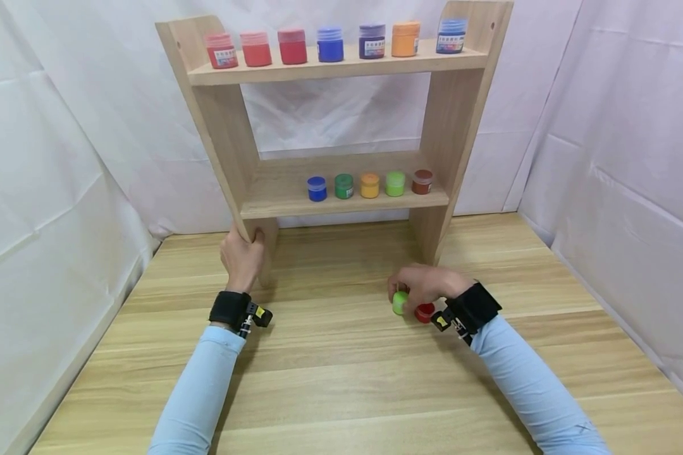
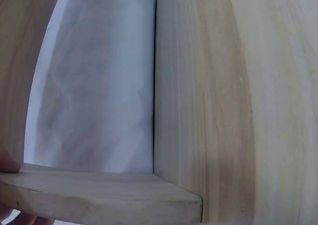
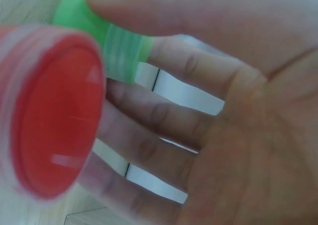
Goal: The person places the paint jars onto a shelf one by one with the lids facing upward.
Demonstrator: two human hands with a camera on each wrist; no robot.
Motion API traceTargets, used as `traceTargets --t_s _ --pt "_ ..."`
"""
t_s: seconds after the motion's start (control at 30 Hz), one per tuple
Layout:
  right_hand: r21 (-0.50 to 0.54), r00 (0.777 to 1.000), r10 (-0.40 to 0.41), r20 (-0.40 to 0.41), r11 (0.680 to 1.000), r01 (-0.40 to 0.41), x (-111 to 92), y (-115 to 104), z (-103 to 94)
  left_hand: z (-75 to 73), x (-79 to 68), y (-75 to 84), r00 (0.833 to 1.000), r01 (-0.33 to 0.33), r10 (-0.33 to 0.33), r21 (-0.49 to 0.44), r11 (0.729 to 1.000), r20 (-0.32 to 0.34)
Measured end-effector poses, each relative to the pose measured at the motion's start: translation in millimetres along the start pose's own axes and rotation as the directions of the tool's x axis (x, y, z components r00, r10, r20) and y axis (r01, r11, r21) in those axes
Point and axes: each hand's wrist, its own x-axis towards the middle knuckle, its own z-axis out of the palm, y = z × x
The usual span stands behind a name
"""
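My left hand (image 1: 242, 258) grips the lower left side panel (image 1: 223, 164) of a wooden shelf, just under its lower board. In the left wrist view the thumb (image 2: 8, 162) presses one face of the panel (image 2: 109, 200), with fingertips (image 2: 43, 220) on the other. At the table, my right hand (image 1: 427, 283) pinches a small light green paint jar (image 1: 399, 303) between thumb and fingers. A red paint jar (image 1: 424, 312) is right beside it, beneath the hand; its lid (image 3: 59, 120) looms close in the right wrist view, hiding some fingertips.
On the shelf's lower board (image 1: 284, 207) stands a row of several jars, among them a brown jar (image 1: 422, 182) at the right end. Several more, including an orange jar (image 1: 405, 39), line the top board (image 1: 341, 71). White cloth (image 1: 51, 158) hangs around the wooden table (image 1: 319, 379).
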Motion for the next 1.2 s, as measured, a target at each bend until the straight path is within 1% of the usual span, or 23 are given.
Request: traceTargets --t_s 0.13,0.23,0.37,0.43,0.53,0.63,0.83,0.93,1.1,1.2 --pt "-0.021 0.999 -0.026 -0.022 0.999 0.026 1 2 0.5 2.0 -0.3 -1.9 1.0 -0.011 0.011 0.005 1.0 0.0" --pt "-0.045 0.999 -0.022 -0.045 0.999 0.02 1 4 0.1 3.7 0.3 -2.1 1.0 -0.011 0.011 -0.003 1.0 0.001" --pt "-0.075 0.995 -0.031 -0.093 0.997 0.024 2 4 -2.2 6.1 1.9 -1.4 1.0 -0.011 0.011 -0.007 1.0 -0.003" --pt "-0.099 0.99 -0.049 -0.129 0.994 0.036 2 3 -3.8 7.4 2.4 -1.1 1.0 -0.011 0.011 -0.005 1.0 -0.008" --pt "-0.126 0.978 -0.084 -0.191 0.99 0.061 1 0 -7.1 8.4 3.0 0.0 1.0 -0.011 0.011 -0.004 1.0 -0.014" --pt "-0.154 0.959 -0.132 -0.251 0.984 0.095 1 -3 -9.9 8.5 3.4 0.5 1.0 -0.007 0.007 0.004 1.0 -0.016" --pt "-0.19 0.923 -0.199 -0.33 0.971 0.142 4 -9 -12.0 7.2 1.5 -3.0 1.0 -0.012 0.012 0.011 1.0 -0.019" --pt "-0.187 0.906 -0.236 -0.352 0.966 0.179 5 -16 -13.5 5.8 -0.3 -4.7 1.0 -0.014 0.014 0.007 1.0 -0.026" --pt "-0.168 0.897 -0.248 -0.365 0.966 0.199 7 -27 -17.1 3.8 -1.7 -6.0 0.999 -0.021 0.021 0.004 1.0 -0.039" --pt "-0.185 0.887 -0.261 -0.381 0.961 0.203 9 -37 -23.1 4.4 -1.4 -6.5 0.999 -0.025 0.025 0.002 1.0 -0.041"
